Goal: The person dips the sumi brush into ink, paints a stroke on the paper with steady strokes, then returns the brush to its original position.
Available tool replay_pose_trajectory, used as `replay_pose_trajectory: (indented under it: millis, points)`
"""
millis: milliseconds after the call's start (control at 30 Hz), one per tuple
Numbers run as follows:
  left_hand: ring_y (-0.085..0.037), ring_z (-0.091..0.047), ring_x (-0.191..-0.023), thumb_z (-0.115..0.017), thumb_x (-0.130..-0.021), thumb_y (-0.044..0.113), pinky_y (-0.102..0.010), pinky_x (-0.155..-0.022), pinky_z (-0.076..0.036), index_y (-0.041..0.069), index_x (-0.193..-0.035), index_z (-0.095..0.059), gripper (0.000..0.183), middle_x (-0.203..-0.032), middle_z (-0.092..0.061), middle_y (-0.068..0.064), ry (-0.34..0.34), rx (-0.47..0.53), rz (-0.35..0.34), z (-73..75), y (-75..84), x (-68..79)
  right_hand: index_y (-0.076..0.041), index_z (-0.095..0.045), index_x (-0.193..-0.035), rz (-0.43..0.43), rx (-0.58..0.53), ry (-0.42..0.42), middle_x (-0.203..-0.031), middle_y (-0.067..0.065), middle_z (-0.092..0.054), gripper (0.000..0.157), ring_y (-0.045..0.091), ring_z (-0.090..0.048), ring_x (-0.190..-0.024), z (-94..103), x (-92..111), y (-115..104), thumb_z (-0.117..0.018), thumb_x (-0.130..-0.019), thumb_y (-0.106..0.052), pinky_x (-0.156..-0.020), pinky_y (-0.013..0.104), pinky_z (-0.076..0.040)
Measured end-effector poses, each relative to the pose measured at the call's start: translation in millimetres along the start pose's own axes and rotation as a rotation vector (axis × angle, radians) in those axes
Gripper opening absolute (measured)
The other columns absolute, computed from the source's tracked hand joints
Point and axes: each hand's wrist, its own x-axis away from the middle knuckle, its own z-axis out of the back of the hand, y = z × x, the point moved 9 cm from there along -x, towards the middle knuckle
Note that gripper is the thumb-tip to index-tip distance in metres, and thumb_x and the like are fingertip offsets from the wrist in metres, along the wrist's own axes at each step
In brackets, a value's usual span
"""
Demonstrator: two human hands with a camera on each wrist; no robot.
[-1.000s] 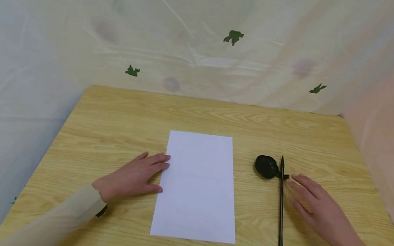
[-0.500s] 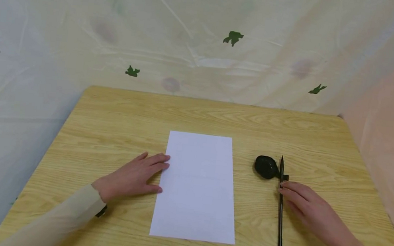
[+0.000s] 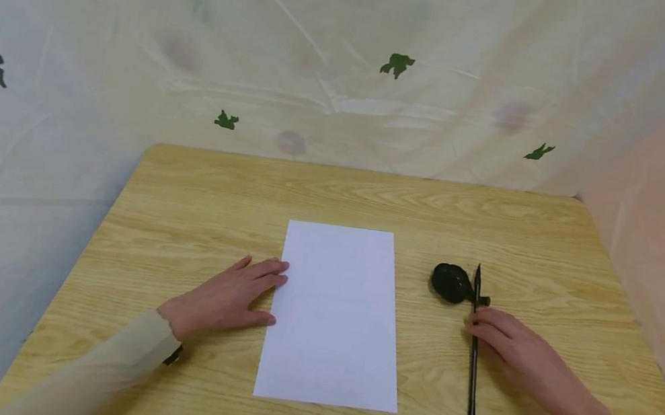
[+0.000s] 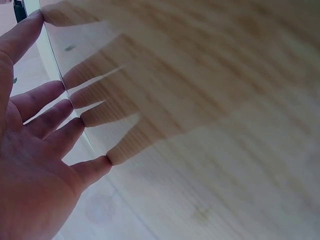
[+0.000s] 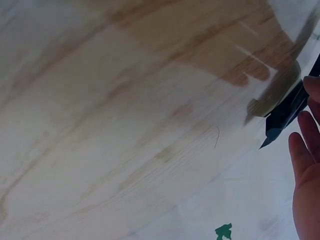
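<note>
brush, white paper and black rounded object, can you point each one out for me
brush (image 3: pixel 472 374): head view, on the lower part of its handle
white paper (image 3: pixel 334 316): head view, on the middle of the sheet
black rounded object (image 3: pixel 450 283): head view, on its widest part

Tabletop (image 3: pixel 433 374) passage runs between white paper (image 3: pixel 335 323) and black brush (image 3: pixel 473 378). Rounded black object (image 3: pixel 450 283) narrows its far end. Right hand (image 3: pixel 526 363) obstructs brush's right; left hand (image 3: pixel 225 301) obstructs paper's left edge.
</note>
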Motion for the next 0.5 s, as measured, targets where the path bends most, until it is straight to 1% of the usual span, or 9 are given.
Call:
replay_pose_trajectory:
  millis: [167, 333, 500]
  points:
    - [-0.021, -0.030, -0.141, -0.062, -0.091, 0.051, -0.056, -0.112, -0.022, 0.005, -0.144, -0.045, 0.073, -0.155, -0.032, -0.007, -0.007, 0.004, 0.007, -1.4, -1.5, 0.0, -0.005, -0.069, -0.109, 0.035, -0.006, -0.016, -0.123, 0.013, -0.059, 0.052, 0.028, -0.053, -0.114, -2.1, -2.0, -3.2, -0.025, -0.108, -0.032, -0.111, 0.019, -0.022]
    - [-0.021, -0.030, -0.141, -0.063, -0.090, 0.050, -0.056, -0.111, -0.023, 0.005, -0.144, -0.045, 0.072, -0.155, -0.032, -0.007, -0.002, 0.005, 0.002, -1.2, -1.8, -0.4, -0.006, -0.069, -0.109, 0.053, -0.015, -0.024, -0.123, 0.012, -0.058, 0.052, 0.027, -0.052, -0.114, -3.1, -4.0, -4.5, -0.023, -0.108, -0.031, -0.111, 0.018, -0.020]
    - [-0.021, -0.030, -0.141, -0.064, -0.090, 0.050, -0.057, -0.110, -0.024, 0.005, -0.143, -0.046, 0.072, -0.154, -0.033, -0.007, 0.008, 0.014, -0.006, -0.5, -1.7, -0.6, -0.008, -0.068, -0.109, 0.064, 0.013, -0.053, -0.124, 0.009, -0.057, 0.055, 0.026, -0.049, -0.117, -5.2, -6.0, -5.8, -0.017, -0.109, -0.030, -0.111, 0.017, -0.017]
